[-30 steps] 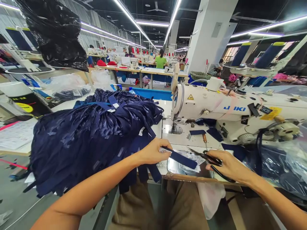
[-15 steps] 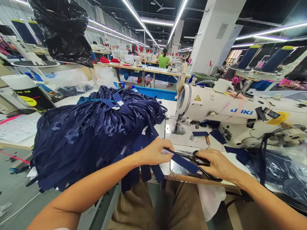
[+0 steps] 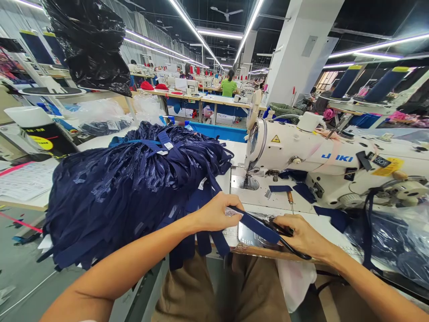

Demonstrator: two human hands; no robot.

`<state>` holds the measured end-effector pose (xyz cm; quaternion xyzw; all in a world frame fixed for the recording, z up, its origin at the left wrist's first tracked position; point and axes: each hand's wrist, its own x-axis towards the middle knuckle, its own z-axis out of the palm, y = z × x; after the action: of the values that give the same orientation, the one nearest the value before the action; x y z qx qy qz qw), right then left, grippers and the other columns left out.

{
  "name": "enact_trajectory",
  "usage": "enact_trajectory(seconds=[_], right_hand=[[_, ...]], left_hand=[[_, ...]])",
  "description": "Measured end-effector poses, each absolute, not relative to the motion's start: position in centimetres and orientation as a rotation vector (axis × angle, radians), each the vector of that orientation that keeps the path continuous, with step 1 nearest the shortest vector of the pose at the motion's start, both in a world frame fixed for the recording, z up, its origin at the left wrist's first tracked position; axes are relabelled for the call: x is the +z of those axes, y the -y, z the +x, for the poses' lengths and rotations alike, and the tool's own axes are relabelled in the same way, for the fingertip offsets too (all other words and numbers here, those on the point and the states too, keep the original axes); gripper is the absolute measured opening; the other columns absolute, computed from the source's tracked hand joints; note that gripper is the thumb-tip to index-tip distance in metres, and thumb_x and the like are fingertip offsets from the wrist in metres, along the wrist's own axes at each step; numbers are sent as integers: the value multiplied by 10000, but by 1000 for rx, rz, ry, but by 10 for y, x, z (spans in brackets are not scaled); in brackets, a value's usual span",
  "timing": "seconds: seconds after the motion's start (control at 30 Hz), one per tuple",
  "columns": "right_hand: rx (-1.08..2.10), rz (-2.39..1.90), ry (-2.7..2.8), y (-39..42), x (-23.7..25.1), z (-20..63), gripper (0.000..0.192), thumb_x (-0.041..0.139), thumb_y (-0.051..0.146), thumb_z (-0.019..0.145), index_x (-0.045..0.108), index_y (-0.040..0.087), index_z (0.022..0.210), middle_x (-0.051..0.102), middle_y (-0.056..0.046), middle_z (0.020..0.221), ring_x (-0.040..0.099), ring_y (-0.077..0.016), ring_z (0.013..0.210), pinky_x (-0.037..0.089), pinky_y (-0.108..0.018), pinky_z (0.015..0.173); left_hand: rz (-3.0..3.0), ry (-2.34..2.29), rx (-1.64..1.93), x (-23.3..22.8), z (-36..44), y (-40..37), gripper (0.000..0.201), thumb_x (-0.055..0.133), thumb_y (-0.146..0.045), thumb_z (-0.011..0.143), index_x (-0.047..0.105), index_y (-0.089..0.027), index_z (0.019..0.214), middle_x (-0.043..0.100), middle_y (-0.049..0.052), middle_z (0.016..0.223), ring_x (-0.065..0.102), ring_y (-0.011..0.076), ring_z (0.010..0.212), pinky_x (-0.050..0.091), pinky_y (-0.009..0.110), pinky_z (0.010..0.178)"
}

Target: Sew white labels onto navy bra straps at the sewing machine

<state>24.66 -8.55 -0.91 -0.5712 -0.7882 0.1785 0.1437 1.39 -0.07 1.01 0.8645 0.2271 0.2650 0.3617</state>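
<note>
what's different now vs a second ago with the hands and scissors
The right hand has moved the scissors leftward, bringing them closer to the left hand. Nothing was picked up or released: the left hand still grips the navy strip, the right still holds the scissors.

The head camera over there sits near and above the sewing machine (image 3: 298,145); it faces forward, tipped down.

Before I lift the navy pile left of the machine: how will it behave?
Navy pile likely flops: its strips droop over the table edge. Probably heavy overall, being so bulky. Loose, overlapping ends may slip apart.
</note>
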Motion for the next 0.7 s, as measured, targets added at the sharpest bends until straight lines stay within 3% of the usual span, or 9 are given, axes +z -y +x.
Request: enact_trajectory(seconds=[0.2, 0.5, 0.6, 0.7], right_hand=[[500, -1636, 2319, 84, -4, 249, 273, 460, 363, 759, 344, 188, 583, 430, 17, 585, 368, -111, 572, 288, -223, 532], [580, -1584, 2085, 85, -13, 249, 381, 451, 455, 743, 283, 190, 528, 284, 47, 517, 270, -88, 512, 230, -217, 475], [493, -1739, 1989, 85, -18, 267, 384, 437, 496, 738, 324, 192, 531, 310, 46, 505, 298, -93, 501, 248, -219, 474], [286, -2052, 1950, 89, -25, 299, 327, 439, 482, 738, 440, 197, 578, 440, 28, 500, 398, -118, 491, 268, -236, 482]], left_hand=[[2277, -587, 645, 10, 15, 0, 85, 515, -139, 658, 592, -132, 695, 589, -25, 685, 521, 94, 662, 295, 264, 827], [2259, -582, 630, 11, 16, 0, 84, 515, -136, 653, 592, -134, 688, 596, -23, 683, 521, 100, 669, 313, 267, 826], [2236, -608, 640, 11, 15, 0, 85, 519, -142, 657, 596, -139, 694, 599, -22, 683, 528, 105, 683, 331, 259, 819], [2170, -639, 655, 10, 16, -1, 93, 501, -147, 671, 592, -140, 690, 595, -13, 694, 533, 113, 700, 369, 239, 759]])
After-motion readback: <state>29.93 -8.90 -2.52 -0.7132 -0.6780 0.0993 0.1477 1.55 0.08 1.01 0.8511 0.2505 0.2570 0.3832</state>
